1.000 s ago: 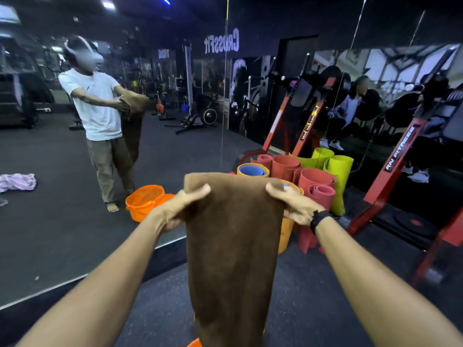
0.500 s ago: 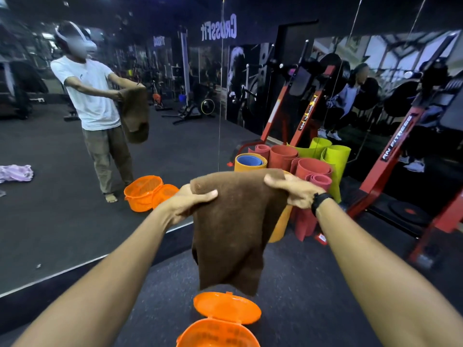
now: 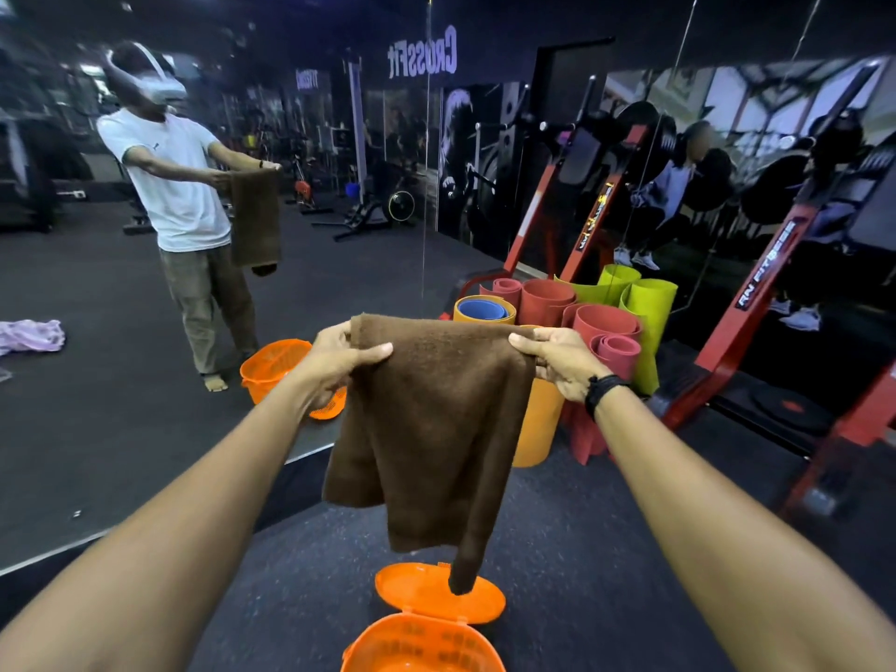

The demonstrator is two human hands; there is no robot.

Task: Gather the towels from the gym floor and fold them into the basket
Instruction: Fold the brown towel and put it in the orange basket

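A brown towel [image 3: 431,429] hangs folded in front of me at chest height. My left hand [image 3: 339,363] pinches its top left corner and my right hand [image 3: 557,361] pinches its top right corner. The towel's lower end dangles over the open lid [image 3: 485,606] of an orange basket [image 3: 422,645] that stands on the dark floor below. The basket's inside looks bare where it shows. A pale purple towel [image 3: 29,334] appears in the mirror, lying on the floor at the far left.
A wall mirror [image 3: 121,453] to the left reflects me, the towel and the basket. Rolled mats [image 3: 582,312] in red, green and orange stand upright just beyond the towel. A red rack frame [image 3: 756,312] leans at the right. Dark floor [image 3: 572,550] surrounds the basket.
The long hanging towel has been doubled over and is now shorter. My view has tilted down, bringing the orange basket and its lid into sight below the towel.
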